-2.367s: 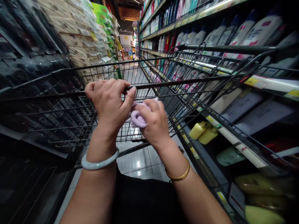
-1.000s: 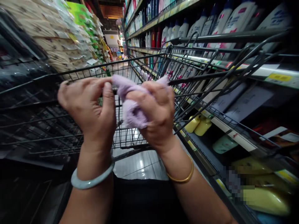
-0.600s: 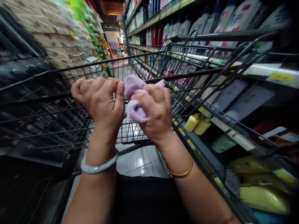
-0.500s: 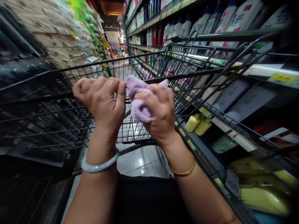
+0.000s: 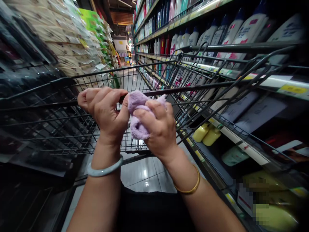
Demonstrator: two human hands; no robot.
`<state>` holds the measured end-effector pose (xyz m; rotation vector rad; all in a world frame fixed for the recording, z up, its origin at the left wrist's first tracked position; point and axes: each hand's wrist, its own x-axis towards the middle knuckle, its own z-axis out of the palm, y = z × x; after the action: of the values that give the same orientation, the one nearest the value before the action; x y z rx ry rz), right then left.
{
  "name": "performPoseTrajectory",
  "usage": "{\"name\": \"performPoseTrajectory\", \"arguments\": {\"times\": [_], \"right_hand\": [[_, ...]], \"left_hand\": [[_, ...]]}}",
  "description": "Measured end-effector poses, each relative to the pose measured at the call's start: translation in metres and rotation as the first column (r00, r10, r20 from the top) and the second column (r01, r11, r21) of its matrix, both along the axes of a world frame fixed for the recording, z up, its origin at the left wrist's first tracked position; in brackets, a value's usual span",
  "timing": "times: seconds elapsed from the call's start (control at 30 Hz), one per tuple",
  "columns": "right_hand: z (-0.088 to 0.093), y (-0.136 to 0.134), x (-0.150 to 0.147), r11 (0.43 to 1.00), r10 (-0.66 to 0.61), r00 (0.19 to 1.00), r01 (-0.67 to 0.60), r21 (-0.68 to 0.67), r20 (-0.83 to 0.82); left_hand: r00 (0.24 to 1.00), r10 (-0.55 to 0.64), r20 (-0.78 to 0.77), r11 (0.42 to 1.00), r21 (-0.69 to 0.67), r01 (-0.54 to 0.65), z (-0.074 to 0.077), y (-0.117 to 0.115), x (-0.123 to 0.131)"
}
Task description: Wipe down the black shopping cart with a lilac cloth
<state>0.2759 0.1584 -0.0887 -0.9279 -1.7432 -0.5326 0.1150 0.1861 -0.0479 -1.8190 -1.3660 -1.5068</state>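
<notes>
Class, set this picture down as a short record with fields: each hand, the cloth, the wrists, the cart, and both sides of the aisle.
Left hand: curled over the cart's dark rail
Right hand: gripping a lilac cloth
Cloth state: bunched, a fold beside the left thumb
Left wrist: pale bangle
Right wrist: gold bangle
Cart: black wire mesh
Aisle left: stacked beige packs, green packs beyond
Aisle right: shelved white bottles with blue caps; yellow bottles lower down
</notes>
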Motion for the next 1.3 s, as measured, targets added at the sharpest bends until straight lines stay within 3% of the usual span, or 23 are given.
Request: {"name": "performPoseTrajectory", "arguments": {"times": [0.07,0.23,0.3,0.37,0.43,0.57,0.63,0.83,0.93,1.07,1.3], "right_hand": [[0.003,-0.001,0.004,1.0,-0.005,1.0,0.005,0.013,0.003],[0.019,0.008,0.033,0.968,-0.039,0.959,0.107,0.228,-0.281],[0.016,0.009,0.031,0.966,-0.035,0.957,0.106,0.235,-0.287],[0.004,0.006,0.017,0.985,-0.064,0.981,0.091,0.145,-0.185],[-0.014,0.001,-0.002,0.996,-0.088,0.996,0.088,-0.031,-0.024],[-0.04,-0.007,-0.02,0.971,0.024,0.98,0.024,-0.238,0.195],[-0.036,-0.008,-0.009,0.971,0.033,0.984,0.01,-0.24,0.175],[-0.003,-0.007,0.032,0.987,-0.115,0.982,0.096,-0.131,-0.148],[-0.011,-0.011,0.02,0.976,-0.105,0.993,0.092,-0.195,-0.058],[-0.021,-0.016,0.004,0.956,-0.003,0.991,0.042,-0.289,0.135],[0.006,-0.008,0.029,0.971,-0.124,0.989,0.104,-0.213,-0.082]], "left_hand": [[1.0,-0.01,0.025,1.0,-0.014,0.01,0.0,0.003,-0.003],[0.991,0.012,0.131,0.999,-0.042,-0.006,0.002,0.006,-0.002],[0.992,0.024,0.125,0.998,-0.064,-0.016,0.003,0.002,0.002],[0.995,-0.006,0.104,0.998,-0.059,0.012,0.005,-0.003,0.009],[0.994,-0.087,0.066,0.994,-0.057,0.091,0.006,-0.008,0.016],[0.985,-0.172,-0.026,0.979,-0.113,0.168,0.005,-0.012,0.025],[0.987,-0.153,-0.047,0.981,-0.13,0.146,0.004,-0.012,0.025],[0.988,-0.15,-0.038,0.98,-0.138,0.144,0.002,-0.012,0.024],[0.985,-0.172,-0.015,0.978,-0.125,0.169,0.0,-0.011,0.024],[0.981,-0.193,0.002,0.974,-0.116,0.192,-0.001,-0.011,0.023],[0.984,-0.177,0.03,0.969,-0.167,0.179,0.004,-0.011,0.026]]}}
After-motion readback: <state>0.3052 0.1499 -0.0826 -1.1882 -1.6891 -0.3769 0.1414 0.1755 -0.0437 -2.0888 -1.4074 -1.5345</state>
